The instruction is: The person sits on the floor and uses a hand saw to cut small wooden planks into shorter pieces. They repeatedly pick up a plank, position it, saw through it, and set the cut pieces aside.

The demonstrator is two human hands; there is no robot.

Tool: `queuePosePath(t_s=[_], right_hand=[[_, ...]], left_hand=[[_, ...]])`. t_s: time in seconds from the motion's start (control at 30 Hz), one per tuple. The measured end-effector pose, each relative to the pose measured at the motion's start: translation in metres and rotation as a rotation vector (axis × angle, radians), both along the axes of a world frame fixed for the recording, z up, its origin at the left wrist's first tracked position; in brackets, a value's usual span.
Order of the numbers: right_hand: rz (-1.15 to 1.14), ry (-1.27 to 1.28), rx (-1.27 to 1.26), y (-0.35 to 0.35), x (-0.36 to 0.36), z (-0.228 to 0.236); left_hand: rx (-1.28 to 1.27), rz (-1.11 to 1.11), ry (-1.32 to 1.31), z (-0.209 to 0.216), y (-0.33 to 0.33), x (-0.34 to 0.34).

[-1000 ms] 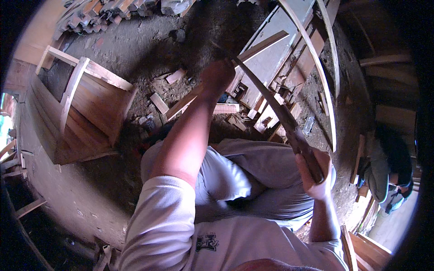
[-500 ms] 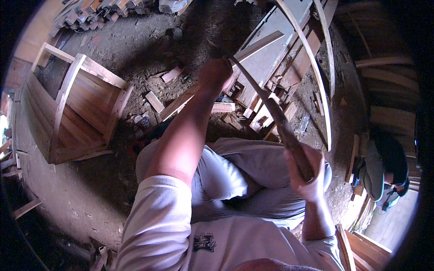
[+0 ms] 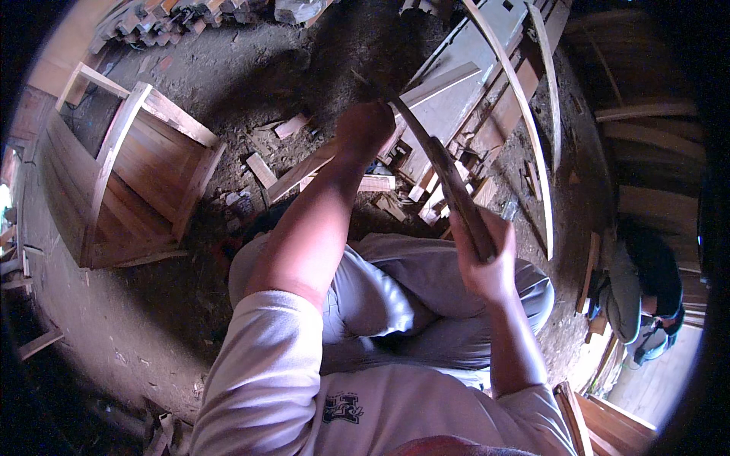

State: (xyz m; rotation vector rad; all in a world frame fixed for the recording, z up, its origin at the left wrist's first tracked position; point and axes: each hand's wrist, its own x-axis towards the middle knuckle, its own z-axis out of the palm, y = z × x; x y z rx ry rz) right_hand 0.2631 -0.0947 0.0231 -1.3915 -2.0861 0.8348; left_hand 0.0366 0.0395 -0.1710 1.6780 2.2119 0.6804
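Note:
My left hand (image 3: 366, 129) is closed in a fist around a narrow wooden strip (image 3: 449, 82), which slants from the lower left to the upper right over the boards. The fist and forearm hide the strip's middle. My right hand (image 3: 484, 247) grips the thick brown handle (image 3: 455, 186) of a long, slender cutting tool, seen nearly edge-on. Its thin far part (image 3: 409, 118) passes close beside my left fist; I cannot tell whether it touches. The exact kind of tool cannot be made out. My bent legs (image 3: 380, 296) are below both hands.
A slatted wooden frame (image 3: 144, 163) stands at the left. Offcuts (image 3: 262, 169) litter the dirt floor ahead. Pale boards (image 3: 464, 57) and two long curved strips (image 3: 532, 137) lie to the right. Stacked timber (image 3: 163, 19) is at the far left; dark and grey shapes (image 3: 627, 304) are at the right.
My right hand has moved left and away from me, carrying the tool's handle along. My left hand and the wooden strip have stayed nearly in place.

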Motion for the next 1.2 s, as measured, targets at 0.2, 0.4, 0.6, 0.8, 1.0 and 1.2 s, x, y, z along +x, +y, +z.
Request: queuePosePath(t_s=[0.2,0.4,0.6,0.8,1.0,1.2], right_hand=[[0.008,0.124,0.031,0.056,-0.039,-0.04],[0.042,-0.047,-0.066,0.043,-0.032,-0.021],[0.076,-0.019,-0.014,-0.026,0.042,0.015],[0.111,0.007,-0.184,-0.009,0.022,0.019],[0.118,0.175,0.074,0.056,-0.023,-0.056],[0.1,0.126,-0.043,0.023,0.001,-0.038]], left_hand=[[0.164,-0.006,-0.071,0.004,-0.006,0.009],[0.116,-0.053,0.057,-0.033,0.009,-0.006],[0.065,-0.012,-0.023,-0.034,0.015,0.002],[0.001,-0.083,0.119,-0.045,0.016,-0.025],[-0.005,-0.155,0.179,-0.011,0.003,-0.006],[0.115,-0.102,0.184,-0.024,0.002,-0.023]])
